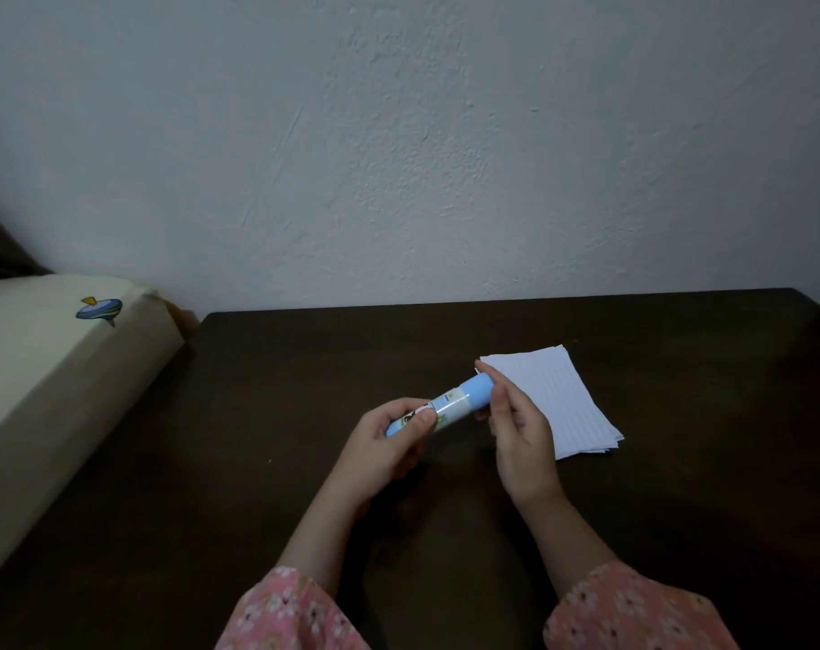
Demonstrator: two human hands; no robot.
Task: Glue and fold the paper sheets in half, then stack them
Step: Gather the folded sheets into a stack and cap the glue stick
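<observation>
A blue and white glue stick [450, 401] is held above the dark table [267, 415], lying slantwise with its blue cap up and to the right. My left hand [389, 443] grips the lower end of the stick. My right hand [516, 429] has its fingers at the cap end, thumb and fingers around the cap. A stack of white lined paper sheets [558, 401] lies flat on the table just right of my right hand, partly hidden by its fingers.
A cream cushion or mattress [56, 377] with a small blue print borders the table on the left. A pale wall [398, 157] stands right behind the table's far edge. Pink flowered sleeves [633, 612] show at the bottom.
</observation>
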